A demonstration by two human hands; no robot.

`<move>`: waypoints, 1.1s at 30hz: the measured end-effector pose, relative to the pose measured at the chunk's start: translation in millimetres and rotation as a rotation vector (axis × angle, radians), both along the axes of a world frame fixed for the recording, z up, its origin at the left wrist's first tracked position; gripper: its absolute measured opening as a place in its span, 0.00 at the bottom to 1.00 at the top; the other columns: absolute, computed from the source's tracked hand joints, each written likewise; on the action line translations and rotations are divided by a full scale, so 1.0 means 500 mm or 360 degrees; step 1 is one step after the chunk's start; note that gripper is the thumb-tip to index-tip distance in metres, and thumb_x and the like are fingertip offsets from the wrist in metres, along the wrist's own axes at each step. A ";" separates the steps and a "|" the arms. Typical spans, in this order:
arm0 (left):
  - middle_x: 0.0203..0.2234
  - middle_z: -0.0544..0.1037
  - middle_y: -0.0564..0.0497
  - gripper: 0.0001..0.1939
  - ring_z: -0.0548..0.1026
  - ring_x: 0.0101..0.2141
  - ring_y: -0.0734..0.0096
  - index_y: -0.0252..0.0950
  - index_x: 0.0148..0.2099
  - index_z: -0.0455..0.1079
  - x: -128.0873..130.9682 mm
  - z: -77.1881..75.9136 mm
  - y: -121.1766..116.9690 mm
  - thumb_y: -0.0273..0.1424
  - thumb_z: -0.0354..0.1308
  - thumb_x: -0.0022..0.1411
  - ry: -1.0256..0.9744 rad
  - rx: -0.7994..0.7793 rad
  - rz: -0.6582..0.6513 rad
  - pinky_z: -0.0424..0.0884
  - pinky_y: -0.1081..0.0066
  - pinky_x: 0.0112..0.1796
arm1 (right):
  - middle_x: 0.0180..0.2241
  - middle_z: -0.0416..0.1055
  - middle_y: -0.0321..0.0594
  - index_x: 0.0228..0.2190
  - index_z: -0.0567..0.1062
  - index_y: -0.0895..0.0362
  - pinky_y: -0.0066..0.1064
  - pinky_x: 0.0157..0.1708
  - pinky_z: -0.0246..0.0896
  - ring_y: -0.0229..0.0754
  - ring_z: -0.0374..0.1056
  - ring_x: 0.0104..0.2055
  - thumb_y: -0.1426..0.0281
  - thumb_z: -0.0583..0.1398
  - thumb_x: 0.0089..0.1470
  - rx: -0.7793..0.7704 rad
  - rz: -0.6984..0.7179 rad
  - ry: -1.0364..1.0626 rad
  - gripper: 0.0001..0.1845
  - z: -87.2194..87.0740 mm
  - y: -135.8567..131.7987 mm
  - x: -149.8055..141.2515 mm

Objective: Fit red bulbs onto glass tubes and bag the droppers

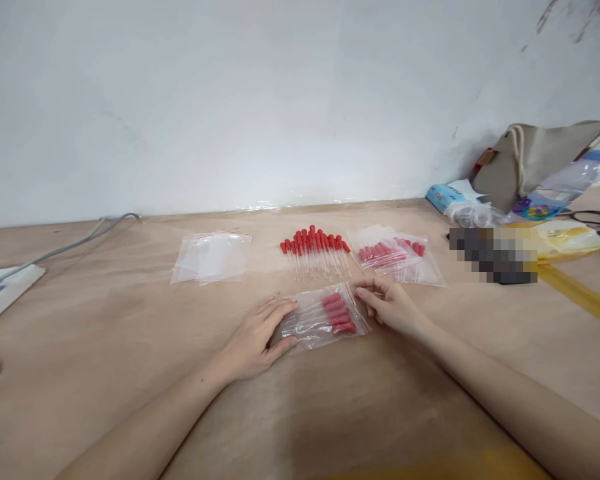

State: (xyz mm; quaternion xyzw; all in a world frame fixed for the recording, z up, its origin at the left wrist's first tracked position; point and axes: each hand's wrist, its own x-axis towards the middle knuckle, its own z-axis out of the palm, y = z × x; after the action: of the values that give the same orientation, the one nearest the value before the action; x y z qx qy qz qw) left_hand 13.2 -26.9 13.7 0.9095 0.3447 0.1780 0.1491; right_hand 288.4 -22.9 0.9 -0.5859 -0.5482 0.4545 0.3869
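A clear zip bag (307, 339) lies flat on the table in front of me. Inside it are several droppers with red rubber bulbs (336, 312), bulbs toward the right. My left hand (265, 337) rests over the bag's left end, fingers stretched out and thumb apart. At the bag's upper right corner, by the zip edge, my right hand (384, 303) has its fingers curled with thumb and forefinger in a pinch. Just beyond the bag, a pile of loose droppers (315, 250) has its red bulbs pointing away from me.
Flat zip bags (213, 259) lie at the left; filled bags (397, 253) overlap at the right. Farther right are a blue tissue pack (445, 198), a plastic bottle (555, 190), a grey bag (545, 157) and a yellow package (570, 240). A power strip (13, 293) lies far left.
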 end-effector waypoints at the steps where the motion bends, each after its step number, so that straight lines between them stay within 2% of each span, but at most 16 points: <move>1: 0.53 0.64 0.45 0.23 0.61 0.53 0.62 0.38 0.57 0.54 0.000 0.000 0.000 0.36 0.49 0.61 -0.0001 0.0003 -0.0004 0.56 0.57 0.54 | 0.18 0.65 0.33 0.37 0.70 0.59 0.25 0.14 0.51 0.31 0.55 0.15 0.55 0.58 0.45 -0.0014 -0.0005 -0.0069 0.23 0.001 0.006 0.001; 3: 0.53 0.64 0.46 0.23 0.61 0.53 0.63 0.39 0.57 0.54 -0.001 -0.001 0.002 0.36 0.50 0.61 0.0009 0.0004 -0.0012 0.55 0.57 0.55 | 0.19 0.66 0.34 0.33 0.72 0.59 0.25 0.15 0.50 0.31 0.56 0.17 0.55 0.59 0.44 0.0018 0.0064 -0.0197 0.21 0.001 0.019 0.001; 6: 0.53 0.64 0.47 0.23 0.61 0.53 0.64 0.39 0.57 0.53 -0.003 -0.002 0.003 0.36 0.49 0.61 0.0026 -0.0006 -0.0023 0.53 0.58 0.56 | 0.21 0.67 0.35 0.23 0.71 0.59 0.26 0.22 0.55 0.33 0.60 0.22 0.56 0.61 0.41 0.0089 0.0252 -0.0248 0.18 0.003 0.035 -0.005; 8: 0.53 0.64 0.47 0.23 0.61 0.54 0.64 0.39 0.58 0.53 -0.003 -0.002 0.001 0.36 0.49 0.61 0.0033 -0.0018 -0.0030 0.54 0.58 0.55 | 0.20 0.66 0.33 0.20 0.69 0.59 0.26 0.24 0.55 0.33 0.60 0.23 0.56 0.62 0.40 0.0053 0.0316 -0.0177 0.18 0.009 0.039 -0.012; 10: 0.55 0.61 0.46 0.24 0.59 0.55 0.63 0.40 0.59 0.51 -0.003 -0.002 -0.003 0.36 0.49 0.61 0.0035 -0.0027 -0.0008 0.56 0.59 0.55 | 0.17 0.62 0.31 0.19 0.66 0.58 0.25 0.21 0.54 0.31 0.57 0.20 0.55 0.62 0.39 -0.0045 0.0338 -0.0058 0.19 0.019 0.036 -0.018; 13: 0.60 0.51 0.44 0.25 0.52 0.58 0.58 0.40 0.59 0.52 -0.002 -0.002 -0.009 0.38 0.49 0.61 -0.0035 0.0093 0.0213 0.58 0.58 0.53 | 0.16 0.61 0.29 0.21 0.63 0.57 0.24 0.18 0.53 0.31 0.57 0.17 0.55 0.61 0.40 -0.0176 0.0340 0.0194 0.19 0.041 0.031 -0.014; 15: 0.60 0.48 0.44 0.23 0.50 0.58 0.55 0.40 0.57 0.54 -0.005 -0.004 -0.003 0.38 0.49 0.60 -0.0121 0.0248 0.0459 0.57 0.55 0.53 | 0.18 0.63 0.30 0.22 0.63 0.56 0.24 0.18 0.55 0.31 0.59 0.18 0.57 0.62 0.40 -0.0144 0.0216 0.0342 0.18 0.057 0.034 0.003; 19: 0.57 0.53 0.43 0.23 0.48 0.59 0.54 0.38 0.53 0.58 -0.035 -0.012 0.042 0.41 0.50 0.58 -0.0160 0.0558 0.0846 0.53 0.53 0.54 | 0.19 0.65 0.31 0.22 0.62 0.55 0.26 0.19 0.60 0.33 0.62 0.19 0.62 0.62 0.40 0.0145 -0.0275 0.0555 0.15 0.079 0.067 0.058; 21: 0.56 0.55 0.41 0.25 0.48 0.59 0.53 0.36 0.53 0.59 -0.063 -0.016 0.074 0.43 0.51 0.57 -0.0072 0.0649 0.1017 0.51 0.53 0.55 | 0.21 0.66 0.32 0.22 0.61 0.54 0.28 0.20 0.63 0.35 0.64 0.20 0.62 0.62 0.40 0.0331 -0.0529 0.0620 0.15 0.076 0.091 0.085; 24: 0.56 0.56 0.39 0.27 0.47 0.59 0.52 0.35 0.55 0.58 -0.110 -0.023 0.116 0.44 0.49 0.57 0.0092 0.0623 0.1234 0.48 0.51 0.55 | 0.21 0.63 0.30 0.23 0.58 0.54 0.28 0.20 0.64 0.34 0.63 0.20 0.62 0.62 0.41 0.0618 -0.0865 0.0596 0.16 0.052 0.124 0.112; 26: 0.57 0.55 0.40 0.28 0.47 0.59 0.52 0.35 0.56 0.56 -0.136 -0.026 0.134 0.45 0.46 0.58 0.0211 0.0513 0.1320 0.48 0.50 0.54 | 0.20 0.62 0.29 0.23 0.58 0.53 0.28 0.21 0.64 0.34 0.63 0.20 0.62 0.61 0.42 0.0648 -0.0934 0.0493 0.16 0.029 0.137 0.120; 28: 0.58 0.54 0.41 0.29 0.47 0.59 0.53 0.36 0.58 0.55 -0.151 -0.028 0.142 0.46 0.44 0.59 0.0305 0.0333 0.1366 0.48 0.49 0.54 | 0.20 0.62 0.30 0.23 0.58 0.53 0.29 0.22 0.65 0.34 0.64 0.21 0.63 0.61 0.42 0.0584 -0.0900 0.0380 0.15 0.007 0.142 0.122; 31: 0.59 0.55 0.44 0.28 0.49 0.59 0.56 0.37 0.59 0.54 -0.152 -0.026 0.142 0.45 0.39 0.61 0.0399 0.0126 0.1355 0.47 0.48 0.54 | 0.21 0.61 0.30 0.22 0.58 0.54 0.30 0.23 0.65 0.35 0.64 0.21 0.65 0.61 0.42 0.0531 -0.0816 0.0225 0.14 -0.015 0.138 0.113; 33: 0.58 0.57 0.46 0.26 0.50 0.59 0.57 0.39 0.58 0.57 -0.145 -0.022 0.138 0.44 0.38 0.62 0.0444 0.0096 0.1330 0.46 0.48 0.54 | 0.20 0.62 0.30 0.22 0.58 0.54 0.31 0.23 0.64 0.36 0.64 0.21 0.64 0.60 0.42 0.0557 -0.0727 0.0088 0.14 -0.024 0.131 0.104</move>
State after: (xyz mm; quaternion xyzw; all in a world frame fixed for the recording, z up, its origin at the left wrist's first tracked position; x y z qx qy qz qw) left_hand -59.4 42.1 2.7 0.7112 0.6945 0.1085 -0.0103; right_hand 340.2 42.8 -11.3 -0.6060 -0.4614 0.2697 0.5892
